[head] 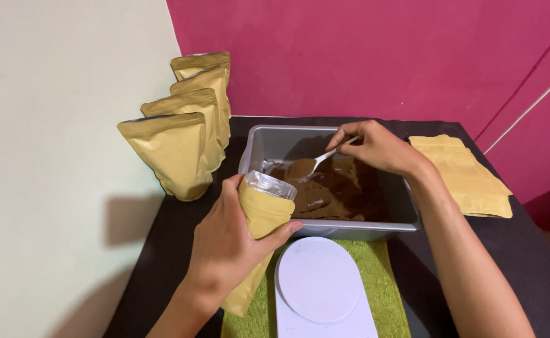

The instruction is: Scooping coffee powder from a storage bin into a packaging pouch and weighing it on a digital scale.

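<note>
The left hand is clamping its grip around an open gold pouch, tilting its mouth toward the grey tub. The right hand is pinching a white spoon loaded with brown powder, just beyond the pouch. Four filled pouches are standing left of it; flat empty pouches are waiting right. The white scale below is sitting bare, with open table alongside.
</note>
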